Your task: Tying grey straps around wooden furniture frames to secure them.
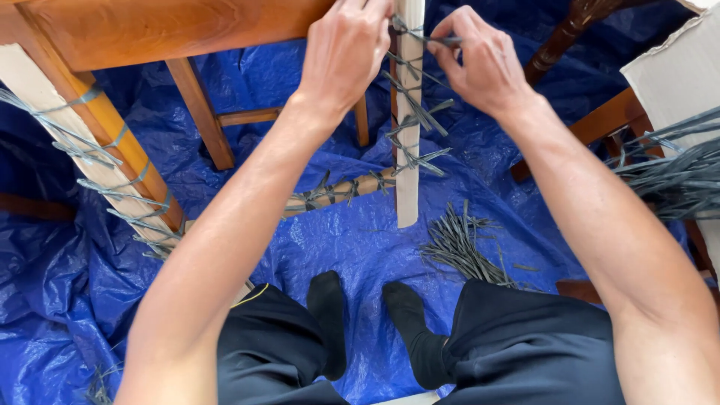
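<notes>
1. The left hand (346, 46) is curled, fingers bent in against the pale padded strip (409, 176) that covers a wooden chair leg, at the top edge of the view; its fingertips are hidden behind the strip, so whether they pinch a tie cannot be told.
2. The right hand (480, 60) pinches the end of a grey strap tie (420, 36) between thumb and forefinger, just beside the strip's right edge.
3. The strip stands upright between the two hands, bound by several more grey ties (414, 120) crossing it lower down, their loose tails sticking out to the right.
4. A cardboard-wrapped rung (341, 191) meets the strip low on its left, also tied.
5. A second padded leg (79, 142) slants at the far left under the wooden seat (172, 26), tied likewise.
6. A loose heap of grey ties (465, 247) lies on the blue tarpaulin (360, 247) near the person's right knee; another bundle (675, 172) juts in from the right.
7. The person's black-socked feet (371, 322) rest on the tarpaulin below.
</notes>
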